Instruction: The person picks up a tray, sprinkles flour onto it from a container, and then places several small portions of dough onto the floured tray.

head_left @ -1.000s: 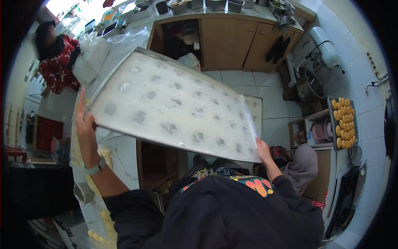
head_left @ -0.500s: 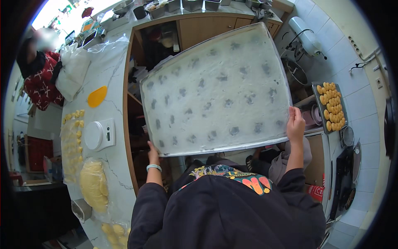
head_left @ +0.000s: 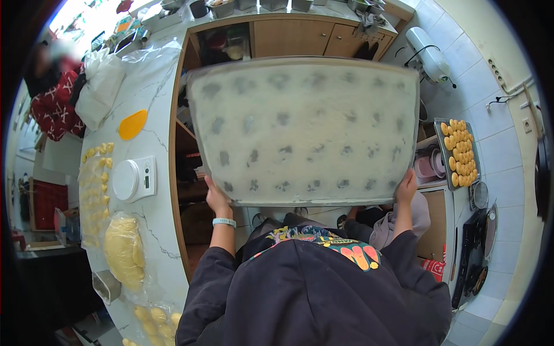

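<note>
A large rectangular baking tray [head_left: 311,131], coated whitish with rows of dark patches, spans the space in front of my body. Its far part is slightly blurred by motion. My left hand [head_left: 218,196] grips the near left corner, with part of the fingers hidden at the rim. At the near right corner, my right hand [head_left: 406,189] is closed on the edge in the same way. Nothing lies on the tray.
Along the left runs a marble-look counter [head_left: 158,228] with a white kitchen scale [head_left: 134,179], an orange scraper [head_left: 133,125], wrapped yellow dough [head_left: 124,254] and small dough pieces. At right are a tray of yellow buns [head_left: 460,153] and a stand mixer [head_left: 427,53]. Another person [head_left: 55,104] is at far left.
The tray has turned from a slant to nearly level across, its far right corner coming down and nearer. Both hands have kept their hold; the right has shifted slightly lower in view.
</note>
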`<action>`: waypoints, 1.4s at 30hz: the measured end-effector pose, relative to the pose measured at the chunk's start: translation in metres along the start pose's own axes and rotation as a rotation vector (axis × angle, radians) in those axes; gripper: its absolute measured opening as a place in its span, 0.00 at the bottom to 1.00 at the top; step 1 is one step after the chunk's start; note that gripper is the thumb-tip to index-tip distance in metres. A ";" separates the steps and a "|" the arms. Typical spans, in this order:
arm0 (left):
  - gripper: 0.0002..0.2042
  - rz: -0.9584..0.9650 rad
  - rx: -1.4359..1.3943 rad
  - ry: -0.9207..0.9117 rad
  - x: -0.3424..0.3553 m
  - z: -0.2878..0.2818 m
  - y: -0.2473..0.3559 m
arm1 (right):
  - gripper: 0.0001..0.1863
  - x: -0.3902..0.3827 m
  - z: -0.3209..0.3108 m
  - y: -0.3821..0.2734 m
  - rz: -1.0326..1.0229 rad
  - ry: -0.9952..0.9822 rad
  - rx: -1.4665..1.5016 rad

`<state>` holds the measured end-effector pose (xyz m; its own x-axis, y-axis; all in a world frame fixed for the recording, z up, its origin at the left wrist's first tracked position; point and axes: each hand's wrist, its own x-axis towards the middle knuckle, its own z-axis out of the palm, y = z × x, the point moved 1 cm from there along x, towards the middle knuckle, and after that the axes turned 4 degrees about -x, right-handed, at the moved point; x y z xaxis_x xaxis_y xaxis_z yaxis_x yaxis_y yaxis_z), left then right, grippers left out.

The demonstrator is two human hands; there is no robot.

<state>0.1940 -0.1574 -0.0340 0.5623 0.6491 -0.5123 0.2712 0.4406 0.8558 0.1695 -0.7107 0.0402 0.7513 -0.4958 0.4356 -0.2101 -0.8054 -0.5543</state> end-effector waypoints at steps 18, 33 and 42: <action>0.40 -0.048 0.919 0.198 0.090 -0.089 -0.096 | 0.28 -0.123 0.142 0.082 0.333 -0.514 -0.192; 0.19 0.437 0.768 0.368 0.146 -0.060 -0.150 | 0.25 -0.134 0.234 0.098 0.416 -0.595 -0.127; 0.07 0.465 0.182 0.022 0.015 -0.064 -0.065 | 0.17 -0.101 0.294 -0.014 0.329 -0.605 0.205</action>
<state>0.1349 -0.1362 -0.1019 0.6397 0.7651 -0.0728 0.1284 -0.0131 0.9916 0.2803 -0.5535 -0.2042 0.8970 -0.3872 -0.2131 -0.4077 -0.5385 -0.7375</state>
